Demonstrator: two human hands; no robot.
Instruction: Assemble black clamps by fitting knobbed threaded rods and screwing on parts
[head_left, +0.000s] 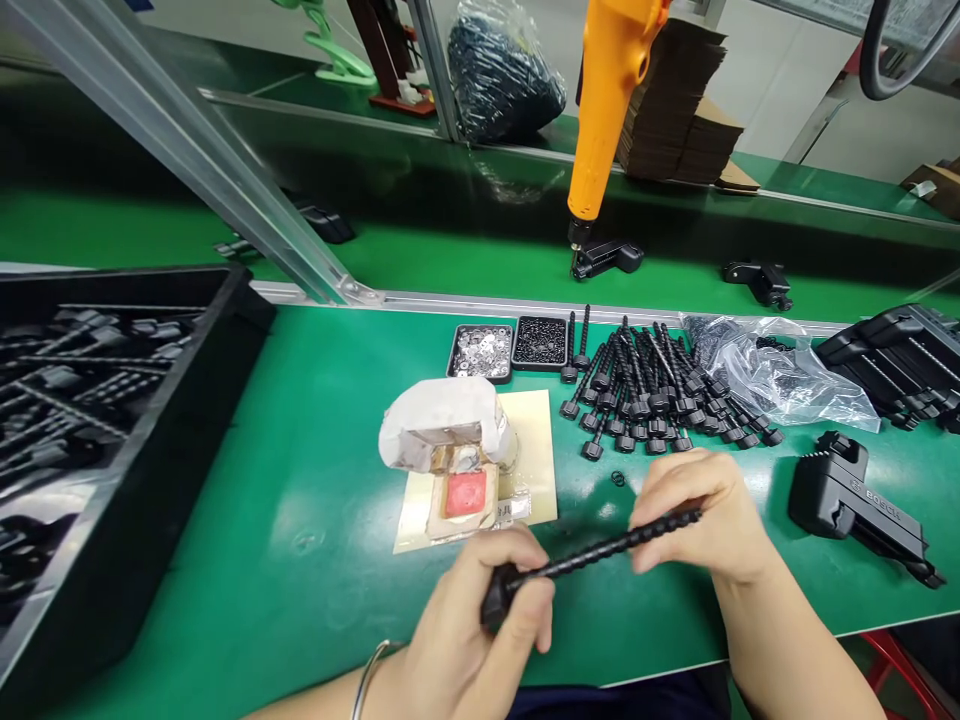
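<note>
While grasping a black ribbed plastic rod (600, 552) with left hand (454, 630) and right hand (712, 535) above the tabletop's (300, 470) near edge, seems midway; cannot tell finished from waiting among black knobbed rods (652, 390) near the far edge.

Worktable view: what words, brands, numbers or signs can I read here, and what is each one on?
"BOSCH": on the black housing at right.
"具": on the small label by the white block; the rest of it is unclear.
Faint print on the panel at top right: too blurred to read.
</note>
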